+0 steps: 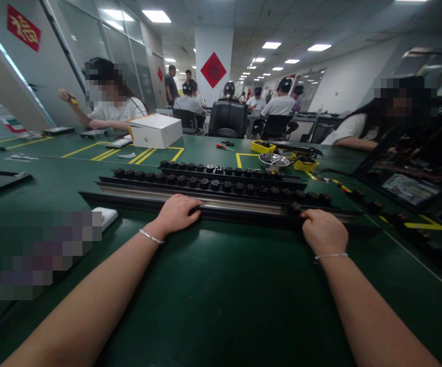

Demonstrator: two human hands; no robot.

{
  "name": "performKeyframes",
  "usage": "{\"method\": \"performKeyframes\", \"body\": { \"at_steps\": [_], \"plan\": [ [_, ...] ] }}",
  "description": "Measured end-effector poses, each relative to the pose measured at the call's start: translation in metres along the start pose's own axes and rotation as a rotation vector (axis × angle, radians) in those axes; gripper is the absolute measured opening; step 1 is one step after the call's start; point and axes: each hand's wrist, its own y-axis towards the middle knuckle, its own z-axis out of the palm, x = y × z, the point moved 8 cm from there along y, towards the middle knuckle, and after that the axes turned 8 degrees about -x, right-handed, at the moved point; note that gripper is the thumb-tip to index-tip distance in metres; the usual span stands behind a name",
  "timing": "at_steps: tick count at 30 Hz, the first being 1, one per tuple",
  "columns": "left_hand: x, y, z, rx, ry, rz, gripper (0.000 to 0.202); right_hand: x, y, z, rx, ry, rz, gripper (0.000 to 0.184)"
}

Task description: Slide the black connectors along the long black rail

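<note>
A long black rail (244,205) with a pale metallic channel lies crosswise on the table in front of me. My left hand (177,213) grips it left of the middle, its fingers laid over the near edge. Near the rail's right end, my right hand (325,232) is closed in a pinch on a small black round part (295,207), which sits at the channel. The part's exact kind is too dark and blurred to tell. Just behind, two more rails carry rows of similar black round parts (204,183).
A white box (155,130), a steel bowl (274,160), yellow bins (264,147) and an orange-handled screwdriver (221,146) stand or lie farther back. More black parts (412,224) line the right side. Co-workers sit at left (116,109) and right (358,127).
</note>
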Motion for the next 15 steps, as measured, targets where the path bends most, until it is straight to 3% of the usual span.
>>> {"method": "performKeyframes", "body": {
  "at_steps": [15],
  "plan": [
    [0.0005, -0.0007, 0.0005, 0.002, -0.009, 0.001, 0.032, -0.0088, 0.0010, 0.0009, 0.008, -0.007, 0.049, 0.035]
  ]
}}
